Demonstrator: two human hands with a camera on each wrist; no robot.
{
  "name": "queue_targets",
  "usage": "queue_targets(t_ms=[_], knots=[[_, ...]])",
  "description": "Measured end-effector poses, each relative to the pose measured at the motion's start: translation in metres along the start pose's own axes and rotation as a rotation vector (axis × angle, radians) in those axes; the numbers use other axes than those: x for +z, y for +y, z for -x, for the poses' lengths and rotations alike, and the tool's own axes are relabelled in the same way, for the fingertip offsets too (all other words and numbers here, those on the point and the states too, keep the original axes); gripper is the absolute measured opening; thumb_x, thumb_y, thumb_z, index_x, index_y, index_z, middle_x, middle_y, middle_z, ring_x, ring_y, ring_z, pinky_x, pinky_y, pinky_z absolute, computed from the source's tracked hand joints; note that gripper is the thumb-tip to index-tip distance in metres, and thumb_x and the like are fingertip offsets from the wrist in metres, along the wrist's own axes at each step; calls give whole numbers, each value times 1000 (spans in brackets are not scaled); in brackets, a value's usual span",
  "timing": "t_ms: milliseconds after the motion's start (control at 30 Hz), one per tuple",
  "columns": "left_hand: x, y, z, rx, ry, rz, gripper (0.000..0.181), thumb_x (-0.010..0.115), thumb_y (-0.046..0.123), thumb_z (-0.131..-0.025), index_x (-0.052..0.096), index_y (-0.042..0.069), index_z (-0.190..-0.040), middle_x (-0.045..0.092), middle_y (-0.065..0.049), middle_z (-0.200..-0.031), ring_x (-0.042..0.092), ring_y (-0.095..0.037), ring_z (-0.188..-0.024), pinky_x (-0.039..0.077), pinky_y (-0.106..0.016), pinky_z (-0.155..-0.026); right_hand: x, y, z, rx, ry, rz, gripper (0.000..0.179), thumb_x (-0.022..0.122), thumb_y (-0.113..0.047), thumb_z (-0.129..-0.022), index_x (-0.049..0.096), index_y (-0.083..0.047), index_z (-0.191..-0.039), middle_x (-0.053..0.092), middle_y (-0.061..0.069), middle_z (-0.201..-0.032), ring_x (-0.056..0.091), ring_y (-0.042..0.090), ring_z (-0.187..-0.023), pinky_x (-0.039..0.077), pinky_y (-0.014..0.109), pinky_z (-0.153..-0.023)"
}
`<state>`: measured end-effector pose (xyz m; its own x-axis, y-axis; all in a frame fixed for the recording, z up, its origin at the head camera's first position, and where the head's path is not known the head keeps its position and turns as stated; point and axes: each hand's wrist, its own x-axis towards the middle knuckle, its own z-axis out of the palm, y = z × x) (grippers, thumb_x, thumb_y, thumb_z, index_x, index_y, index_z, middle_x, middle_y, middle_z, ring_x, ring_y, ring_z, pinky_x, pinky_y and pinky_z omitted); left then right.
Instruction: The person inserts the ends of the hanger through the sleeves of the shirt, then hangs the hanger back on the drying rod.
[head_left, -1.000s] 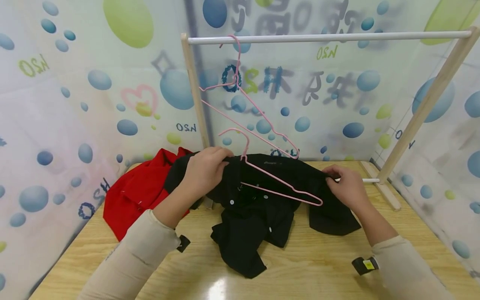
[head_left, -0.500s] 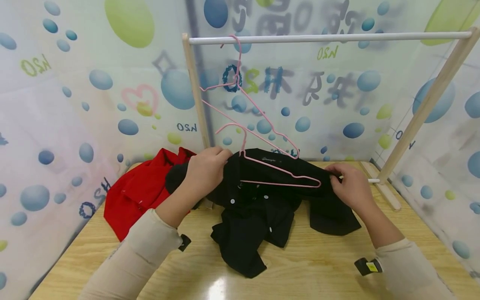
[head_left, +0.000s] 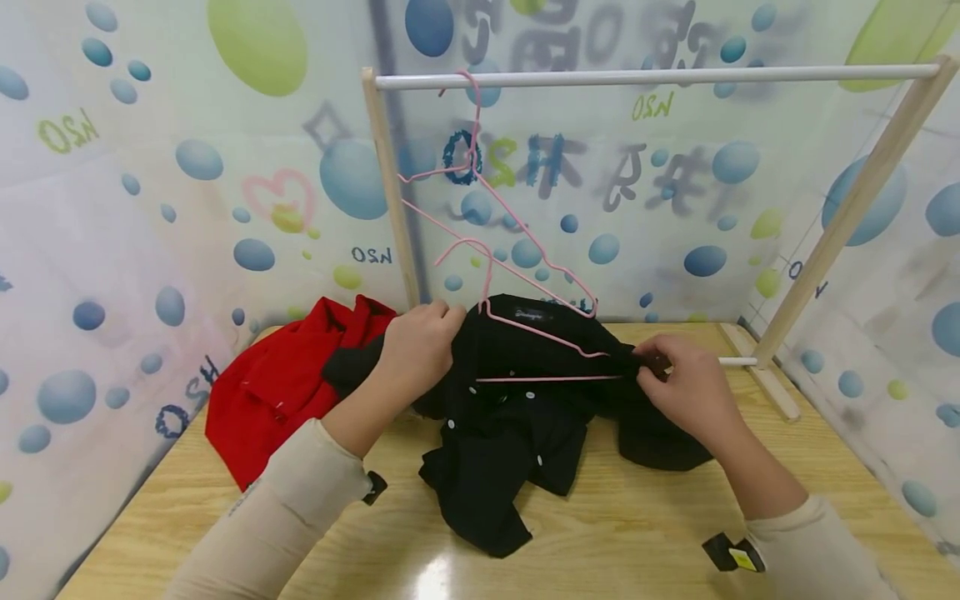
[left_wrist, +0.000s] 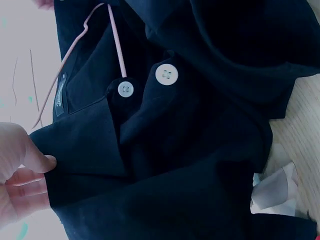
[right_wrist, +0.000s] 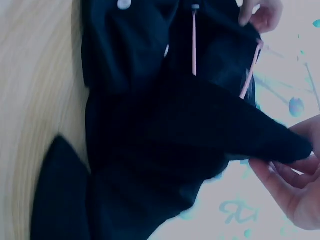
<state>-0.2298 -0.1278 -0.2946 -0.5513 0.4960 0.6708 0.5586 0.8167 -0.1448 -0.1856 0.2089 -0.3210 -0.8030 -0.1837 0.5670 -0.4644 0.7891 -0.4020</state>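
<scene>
A black shirt (head_left: 495, 467) with pale buttons is lifted at its collar and shoulders, its lower part lying on the table. My left hand (head_left: 422, 343) pinches the cloth at the left shoulder; in the left wrist view the thumb (left_wrist: 42, 162) lies over the edge. My right hand (head_left: 686, 379) pinches the right shoulder edge, and the right wrist view shows the fold between thumb and fingers. A pink hanger (head_left: 540, 333) sits inside the neck opening, its hook above the collar. The black cloth covers its right end, and its left end is hidden too.
A wooden rack with a white rail (head_left: 660, 77) stands behind. Another pink hanger (head_left: 517, 221) hangs from the rail's left part. Red clothing (head_left: 277, 392) lies at the left on the wooden table (head_left: 600, 542), partly under a black sleeve.
The hanger has risen and levelled against the shirt. My right hand has moved slightly left, drawing cloth over the hanger's right end, which showed before. The left hand stays nearly in place.
</scene>
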Motion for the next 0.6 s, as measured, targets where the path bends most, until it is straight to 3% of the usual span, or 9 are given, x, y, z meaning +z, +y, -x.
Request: queue_targets(t_ms=[167,333,600], knots=[[0,5,-2,-30,0,20,10,62,-5,-80,60,2,-86,54,-11,-68,49,-24,-53,41,-33,-43,8,-17,1,-18,-36,-28,18,67,3,-81,68,1,-98,67,11,-88,63,22,-73,52,40,-64],[1,13,-3,-49,29,44,7,60,-4,-82,58,2,-82,50,-11,-64,47,-23,-50,39,-32,-41,19,-30,-4,-36,9,-27,17,67,4,-82,68,1,-98,67,13,-91,64,25,-77,52,44,-68],[9,26,1,-32,18,83,12,69,0,-82,62,1,-91,62,-12,-74,59,-27,-60,51,-38,-53,49,-47,-8,-79,-6,-71,15,68,4,-82,68,0,-97,67,12,-92,63,23,-76,54,41,-69]])
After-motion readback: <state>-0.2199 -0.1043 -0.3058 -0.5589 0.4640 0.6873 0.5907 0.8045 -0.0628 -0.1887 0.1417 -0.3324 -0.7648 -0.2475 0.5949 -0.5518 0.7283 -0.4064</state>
